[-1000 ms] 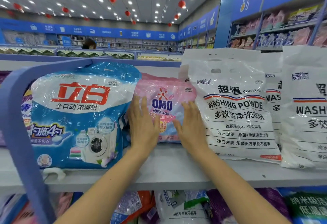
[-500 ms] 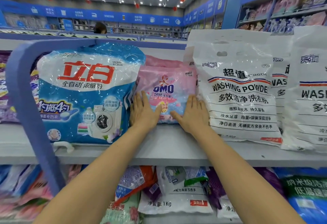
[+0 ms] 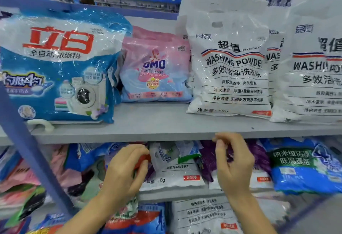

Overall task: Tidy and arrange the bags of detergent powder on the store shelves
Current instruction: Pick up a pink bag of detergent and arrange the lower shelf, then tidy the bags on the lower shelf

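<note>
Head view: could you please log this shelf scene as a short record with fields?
upper shelf: blue-and-white bag, pink OMO bag and white washing powder bag standing side by side
pink OMO bag: set further back than its neighbours
left hand: at the lower shelf, fingers curled round a red bag
right hand: in front of a purple bag, fingers curled; grip unclear
between the hands: white 1Kg bag
</note>
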Motion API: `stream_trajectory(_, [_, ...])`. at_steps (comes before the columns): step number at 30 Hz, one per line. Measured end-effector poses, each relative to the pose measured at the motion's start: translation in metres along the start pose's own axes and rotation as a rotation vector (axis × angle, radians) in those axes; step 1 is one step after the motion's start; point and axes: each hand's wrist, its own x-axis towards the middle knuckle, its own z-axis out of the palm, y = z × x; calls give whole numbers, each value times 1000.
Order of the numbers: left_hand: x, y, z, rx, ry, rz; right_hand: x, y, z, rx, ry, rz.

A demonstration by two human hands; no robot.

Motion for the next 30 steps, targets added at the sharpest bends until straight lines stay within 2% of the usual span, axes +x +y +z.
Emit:
stream_trajectory(3, [-33,-29,18,129,-126,-152,-56,15,21,-59,-104,101])
stream_trajectory(8, [-37,-67,35,509,-373,-405,-98,41,71,-232,-437,197])
stream_trajectory(12, [-33,-83,46,612,-401,-299,-94,57,113,-442,-710,99])
stream_trajectory(14, [-41,-88,54,619,-389,-249,-96,68,131,-487,-791,37])
stream_trajectory(21, [-78,-122,71,676,-479,-290,-119,95,157,-548,-852,-101])
stream_trajectory(26, [-82,-126,73,720,-441,-247,-109,93,152,-424,-567,-92])
stream_trajectory(30, [-82,-124,73,684,-443,-276,-81,83,128,-180,-543,72])
